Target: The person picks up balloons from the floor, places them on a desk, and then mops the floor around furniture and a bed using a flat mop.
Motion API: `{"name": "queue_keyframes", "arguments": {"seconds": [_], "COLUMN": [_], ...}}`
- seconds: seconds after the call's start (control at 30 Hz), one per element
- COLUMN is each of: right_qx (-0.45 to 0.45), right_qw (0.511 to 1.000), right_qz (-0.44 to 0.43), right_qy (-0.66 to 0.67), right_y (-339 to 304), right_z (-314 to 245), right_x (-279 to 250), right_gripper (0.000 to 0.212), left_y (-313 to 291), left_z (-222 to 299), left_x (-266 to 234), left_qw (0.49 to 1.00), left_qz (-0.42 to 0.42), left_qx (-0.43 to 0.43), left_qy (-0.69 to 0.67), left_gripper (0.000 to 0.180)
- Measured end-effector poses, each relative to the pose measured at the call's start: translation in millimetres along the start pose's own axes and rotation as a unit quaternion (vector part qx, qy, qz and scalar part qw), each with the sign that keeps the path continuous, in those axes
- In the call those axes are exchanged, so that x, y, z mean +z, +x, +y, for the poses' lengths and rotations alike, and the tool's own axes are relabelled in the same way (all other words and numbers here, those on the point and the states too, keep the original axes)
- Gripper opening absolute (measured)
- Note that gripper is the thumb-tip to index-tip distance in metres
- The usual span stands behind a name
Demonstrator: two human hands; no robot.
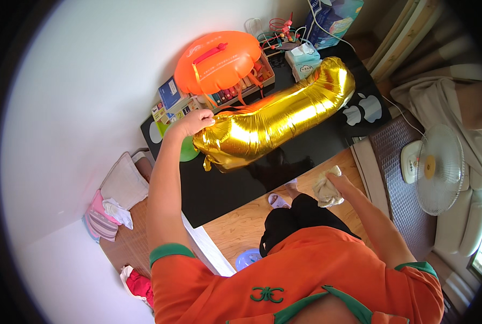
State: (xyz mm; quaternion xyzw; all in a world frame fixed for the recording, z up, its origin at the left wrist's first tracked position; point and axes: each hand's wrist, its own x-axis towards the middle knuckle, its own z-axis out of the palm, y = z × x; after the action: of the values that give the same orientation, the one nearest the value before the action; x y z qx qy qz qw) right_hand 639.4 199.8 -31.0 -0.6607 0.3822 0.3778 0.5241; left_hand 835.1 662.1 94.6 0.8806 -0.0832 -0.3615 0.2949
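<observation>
A long, shiny gold foil balloon (284, 116) lies slantwise across a glossy black table (225, 197). My left hand (196, 122) is closed on the balloon's left end, its fingers pinching the foil near the upper edge. Down at the right, past the table's near edge, my right hand (340, 182) grips a crumpled off-white cloth (325, 190) over the wooden floor. A green round object (188, 150) shows partly behind my left wrist and the balloon's end.
At the table's back stand an orange inflated float (216, 62), books (172, 97), a tissue pack (303, 60), a bead maze toy (284, 33) and a blue package (335, 21). A fan (432, 168) sits on the sofa to the right. A purple basin (247, 259) rests on the floor.
</observation>
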Motion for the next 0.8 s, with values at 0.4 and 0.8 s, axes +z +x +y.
{"name": "queue_keyframes", "arguments": {"seconds": [0.4,0.8], "right_qx": [-0.008,-0.109], "right_qw": [1.000,0.992], "right_qz": [-0.023,-0.050], "right_qy": [0.009,0.039], "right_y": [20.2,47.4], "right_z": [-30.5,-106.7], "right_x": [4.4,27.5], "right_gripper": [0.048,0.041], "left_y": [80.2,-16.3], "left_z": [-51.7,-74.5], "left_x": [11.6,155.7], "left_qw": [0.912,0.848], "left_qz": [0.365,0.507], "left_qx": [-0.065,-0.158], "left_qy": [0.174,0.005], "left_gripper": [0.028,0.059]}}
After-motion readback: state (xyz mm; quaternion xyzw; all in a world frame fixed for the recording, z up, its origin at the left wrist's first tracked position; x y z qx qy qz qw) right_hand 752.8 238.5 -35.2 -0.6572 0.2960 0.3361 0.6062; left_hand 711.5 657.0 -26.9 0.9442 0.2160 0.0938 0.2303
